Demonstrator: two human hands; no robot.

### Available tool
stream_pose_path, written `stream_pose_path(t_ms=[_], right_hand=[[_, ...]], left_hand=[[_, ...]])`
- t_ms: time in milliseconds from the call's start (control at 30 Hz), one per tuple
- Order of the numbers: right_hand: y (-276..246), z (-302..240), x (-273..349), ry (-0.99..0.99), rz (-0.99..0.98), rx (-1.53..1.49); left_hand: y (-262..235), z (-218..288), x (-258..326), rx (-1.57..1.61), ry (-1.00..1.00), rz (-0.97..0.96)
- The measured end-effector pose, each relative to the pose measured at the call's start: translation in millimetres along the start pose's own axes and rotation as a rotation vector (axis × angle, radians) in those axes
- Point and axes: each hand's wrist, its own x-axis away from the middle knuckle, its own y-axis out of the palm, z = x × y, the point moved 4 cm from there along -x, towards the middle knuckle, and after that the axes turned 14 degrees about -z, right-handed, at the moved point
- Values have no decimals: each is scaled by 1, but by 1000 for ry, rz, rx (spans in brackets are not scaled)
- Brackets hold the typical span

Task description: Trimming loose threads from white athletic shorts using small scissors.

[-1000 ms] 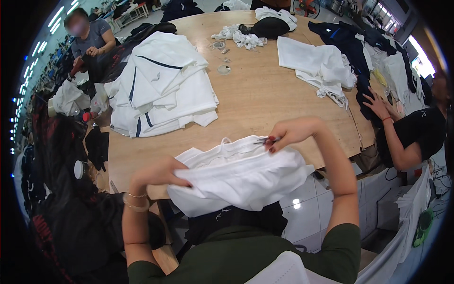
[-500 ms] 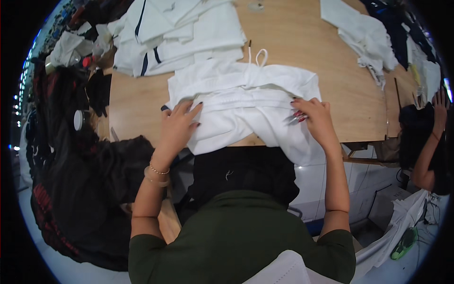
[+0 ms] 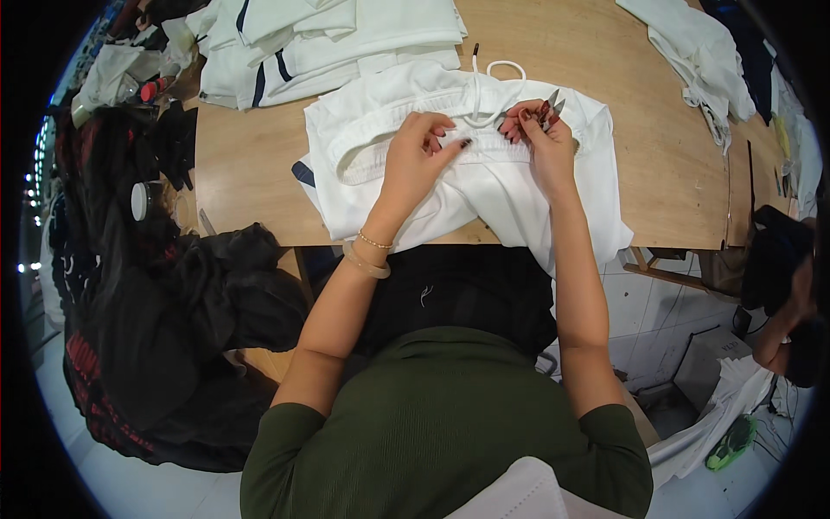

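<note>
White drawstring pants (image 3: 484,195) lie on the wooden table in front of me, their gathered elastic waistband partly gaping at the left. The white drawstring (image 3: 519,67) loops out beyond the waistband's far side; one end has a dark tip. My left hand (image 3: 421,156) hovers at the middle of the waistband, thumb and fingers apart, holding nothing visible. Just to its right, my right hand (image 3: 546,143) is closed round small red-handled thread snips (image 3: 551,109), blades pointing up and away. Its fingertips are at the waistband near the drawstring; whether they pinch the cloth I cannot tell.
Folded white garments with navy stripes (image 3: 346,48) are stacked at the far left. More white cloth (image 3: 700,65) lies far right. Dark clothing (image 3: 156,320) is heaped at my left, near a white-lidded jar (image 3: 140,201). Another person's arm (image 3: 778,333) shows at the right edge.
Both hands have moved inward and away from me, from the waistband's two sides to its middle. The waistband now lies more open, and the snips' blades have turned to point away.
</note>
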Motion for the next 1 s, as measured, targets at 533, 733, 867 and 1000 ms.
stream_pose_path(t_ms=[533, 733, 867, 1000], right_hand=[[-2, -1, 0, -54, 42, 25], [2, 0, -1, -29, 64, 67], [6, 2, -4, -30, 27, 32], [3, 2, -1, -26, 36, 38]], left_hand=[[-56, 27, 31, 35, 101, 52], [1, 43, 24, -520, 210, -179], [1, 16, 10, -485, 280, -87], [-15, -7, 4, 101, 124, 91]])
